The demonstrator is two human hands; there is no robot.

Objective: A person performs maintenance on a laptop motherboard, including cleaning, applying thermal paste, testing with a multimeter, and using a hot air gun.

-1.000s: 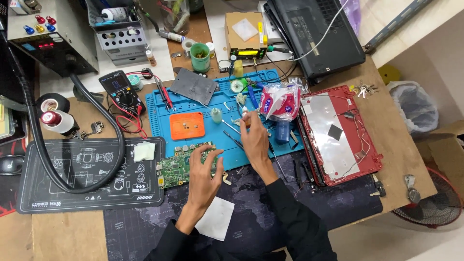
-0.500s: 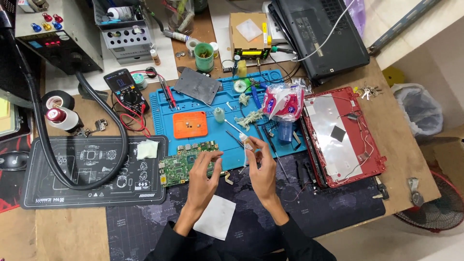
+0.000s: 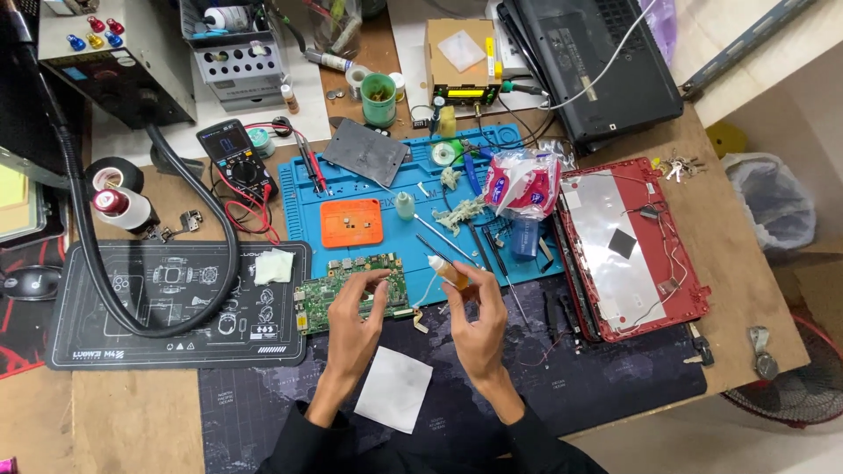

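A wooden workbench (image 3: 746,290) carries everything. At its centre lies a blue silicone repair mat (image 3: 386,254); at 9 o'clock a black printed mat (image 3: 176,351); at 6 o'clock a dark desk mat (image 3: 597,386) bearing 1 white paper sheet (image 3: 393,388). At 3 o'clock rests a red laptop shell (image 3: 628,250), at 12 o'clock a black laptop (image 3: 588,61).

green circuit board (image 3: 351,288): flat, lies across the edge of the blue mat and the dark desk mat, small parts facing up | small bottle (image 3: 449,271): amber body, white nozzle tip, tilted, tip pointing toward the board
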